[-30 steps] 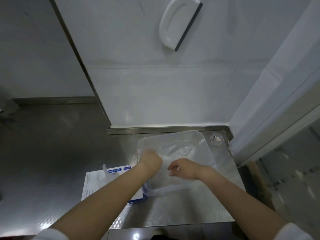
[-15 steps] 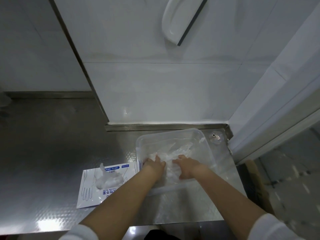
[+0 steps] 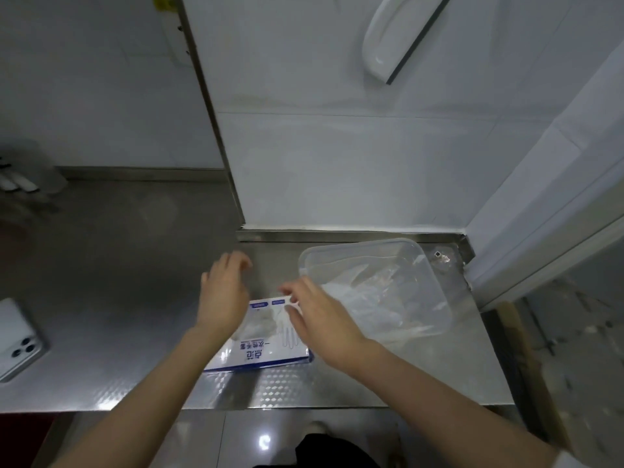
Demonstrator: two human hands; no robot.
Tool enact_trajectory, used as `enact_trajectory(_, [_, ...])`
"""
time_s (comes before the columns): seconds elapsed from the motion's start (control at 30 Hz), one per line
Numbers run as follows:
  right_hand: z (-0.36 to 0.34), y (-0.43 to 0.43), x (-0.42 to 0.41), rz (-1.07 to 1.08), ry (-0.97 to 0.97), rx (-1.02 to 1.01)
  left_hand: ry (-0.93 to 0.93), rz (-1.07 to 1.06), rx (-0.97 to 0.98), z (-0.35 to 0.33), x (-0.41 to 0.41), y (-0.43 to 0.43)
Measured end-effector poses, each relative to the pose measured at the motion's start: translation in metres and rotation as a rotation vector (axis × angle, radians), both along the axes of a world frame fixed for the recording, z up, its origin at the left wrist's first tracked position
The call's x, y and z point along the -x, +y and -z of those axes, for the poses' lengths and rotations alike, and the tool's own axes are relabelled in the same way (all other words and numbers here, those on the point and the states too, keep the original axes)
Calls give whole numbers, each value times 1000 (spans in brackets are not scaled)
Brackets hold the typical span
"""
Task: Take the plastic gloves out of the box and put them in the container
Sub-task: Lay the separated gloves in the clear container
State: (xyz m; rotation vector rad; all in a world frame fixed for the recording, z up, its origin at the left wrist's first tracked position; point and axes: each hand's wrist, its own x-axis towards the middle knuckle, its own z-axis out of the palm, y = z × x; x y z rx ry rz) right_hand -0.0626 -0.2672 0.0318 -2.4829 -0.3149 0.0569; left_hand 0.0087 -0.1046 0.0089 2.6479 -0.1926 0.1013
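We see the flat white-and-blue cardboard glove box [image 3: 266, 349] lying on the embossed stainless-steel counter [image 3: 135, 265], and we place everything else from it. A crumpled tuft of thin clear plastic gloves [image 3: 258, 325] pokes from the box's top opening, between the two hands and under neither set of fingers. The left hand [image 3: 224, 295] hovers palm down over the box's far left corner, wrist straight, its fingers [image 3: 236, 261] spread apart and loosely curled, gripping nothing. The right hand [image 3: 324, 319] reaches in across the box's right side, palm down, fingers [image 3: 290, 290] relaxed and slightly parted beside the tuft, also holding nothing. Just right of the box and a little beyond it sits the clear rectangular plastic container [image 3: 437, 292], with more clear gloves heaped [image 3: 381, 295] inside. Well to the box's left, a silver phone [image 3: 17, 336] lies face down at the counter's edge.
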Motion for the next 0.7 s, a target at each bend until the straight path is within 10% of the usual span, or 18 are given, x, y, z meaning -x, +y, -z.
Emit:
enact_trajectory(0.2, [40, 45, -17, -63, 245, 145, 508, 177, -146, 53, 19, 46])
enact_trajectory(0.7, [36, 61, -44, 243, 212, 84, 393, 178, -176, 73, 30, 54])
